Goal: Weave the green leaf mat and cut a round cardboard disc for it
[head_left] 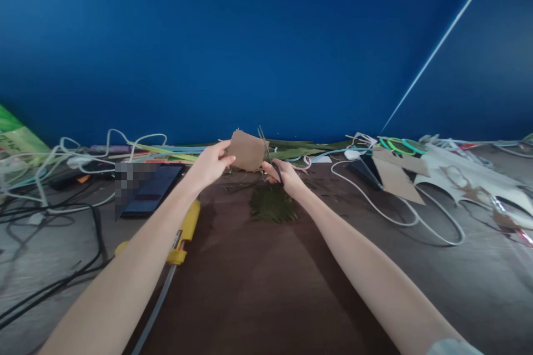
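Note:
My left hand [212, 163] grips a small piece of brown cardboard [249, 151] by its left edge, thumb in front. In my right hand [287, 177] is a pair of scissors [266, 147] with dark handles, its blades pointing up and a little apart at the cardboard's right edge. Below my right hand a dark green bristly clump [272, 204] lies on the brown tabletop [258, 277]. A yellow glue gun [187, 230] rests under my left forearm, a pale glue stick or cord trailing from it toward me.
A dark phone or tablet [152, 191] lies left of the glue gun. White cables [62, 161] and black cables [83, 266] tangle at the left. Green strips [291, 150] lie along the blue wall [250, 44]. Cut cardboard [395, 177] and white sheet scraps [462, 169] lie at the right.

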`<state>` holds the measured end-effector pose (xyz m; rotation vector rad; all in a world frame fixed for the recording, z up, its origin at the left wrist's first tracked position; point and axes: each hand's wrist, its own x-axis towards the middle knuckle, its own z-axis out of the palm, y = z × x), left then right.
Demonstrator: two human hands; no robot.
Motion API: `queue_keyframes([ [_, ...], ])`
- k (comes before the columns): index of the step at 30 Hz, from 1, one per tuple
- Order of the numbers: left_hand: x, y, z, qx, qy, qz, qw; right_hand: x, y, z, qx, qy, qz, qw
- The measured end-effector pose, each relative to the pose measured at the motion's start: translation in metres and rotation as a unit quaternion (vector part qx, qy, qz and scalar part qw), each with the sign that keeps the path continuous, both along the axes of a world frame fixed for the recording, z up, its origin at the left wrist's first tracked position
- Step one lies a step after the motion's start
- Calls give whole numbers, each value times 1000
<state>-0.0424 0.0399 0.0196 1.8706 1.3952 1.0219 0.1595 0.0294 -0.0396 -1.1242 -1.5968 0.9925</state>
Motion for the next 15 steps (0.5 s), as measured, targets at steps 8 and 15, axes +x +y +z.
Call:
queue_keyframes([
  [8,0,-8,12,5,-10,2,1000,-2,-4,4,10,-50,-27,998],
  [15,4,-3,3,0,-89,82,993,-2,1,-3,14,-48,-56,997],
])
